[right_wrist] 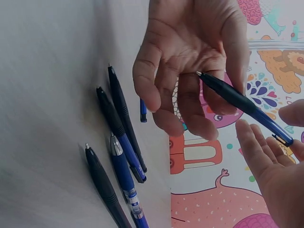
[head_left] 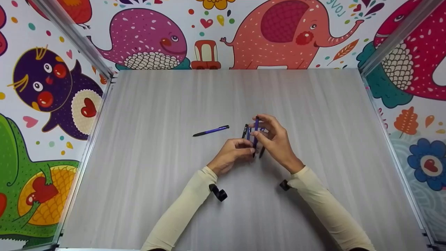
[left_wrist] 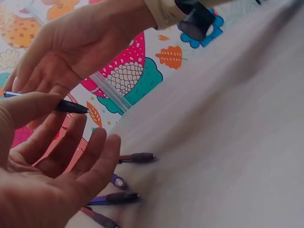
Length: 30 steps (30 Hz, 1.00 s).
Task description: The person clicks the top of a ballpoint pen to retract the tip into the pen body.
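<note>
A blue ballpoint pen with a black grip (head_left: 256,124) is held up between both hands over the table. My left hand (head_left: 231,155) pinches it near the grip, thumb laid along the barrel and the other fingers loosely bent. At the pen's clip end, my right hand (head_left: 277,139) holds it with thumb and fingertips. The right wrist view shows the pen's tip (right_wrist: 202,75) pointing into the left palm. Below the hands, several more pens (right_wrist: 122,166) with blue or dark barrels lie side by side on the table, partly covered by the hands in the head view.
One blue and black pen (head_left: 210,131) lies apart on the grey wood-grain table (head_left: 156,104), left of the hands. Printed cartoon panels (head_left: 146,38) stand behind and at both sides, with metal rails (head_left: 75,174) along the table's sides.
</note>
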Tool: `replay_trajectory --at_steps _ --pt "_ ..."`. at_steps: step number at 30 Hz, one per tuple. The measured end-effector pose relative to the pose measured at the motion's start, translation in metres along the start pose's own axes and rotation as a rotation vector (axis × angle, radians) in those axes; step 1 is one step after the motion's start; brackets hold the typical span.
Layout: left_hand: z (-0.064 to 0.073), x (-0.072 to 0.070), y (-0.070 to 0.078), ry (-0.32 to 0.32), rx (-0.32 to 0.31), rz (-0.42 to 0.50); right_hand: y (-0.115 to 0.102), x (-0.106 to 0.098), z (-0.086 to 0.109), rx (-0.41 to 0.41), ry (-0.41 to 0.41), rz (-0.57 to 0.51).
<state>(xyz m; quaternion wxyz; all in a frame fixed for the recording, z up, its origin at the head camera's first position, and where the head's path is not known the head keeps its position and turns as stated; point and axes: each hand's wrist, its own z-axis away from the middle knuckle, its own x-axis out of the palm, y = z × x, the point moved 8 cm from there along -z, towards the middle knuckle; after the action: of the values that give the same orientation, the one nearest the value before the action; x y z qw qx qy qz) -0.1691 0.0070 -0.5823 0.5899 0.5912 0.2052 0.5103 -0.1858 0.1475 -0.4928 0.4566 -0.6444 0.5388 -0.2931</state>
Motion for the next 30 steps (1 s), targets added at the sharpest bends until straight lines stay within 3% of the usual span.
replay_trajectory --at_steps 5,9,30 --pt "0.0026 0.0024 -0.0047 -0.027 -0.065 0.137 0.0015 -0.0024 0.0015 0.05 0.011 -0.033" --pt "0.0044 0.0034 -0.0076 -0.032 -0.1 0.191 0.0035 -0.0036 0.0027 0.08 0.019 -0.042" --pt "0.0069 0.0058 -0.0057 -0.02 -0.02 0.201 0.009 -0.0038 0.0072 0.111 0.004 0.017"
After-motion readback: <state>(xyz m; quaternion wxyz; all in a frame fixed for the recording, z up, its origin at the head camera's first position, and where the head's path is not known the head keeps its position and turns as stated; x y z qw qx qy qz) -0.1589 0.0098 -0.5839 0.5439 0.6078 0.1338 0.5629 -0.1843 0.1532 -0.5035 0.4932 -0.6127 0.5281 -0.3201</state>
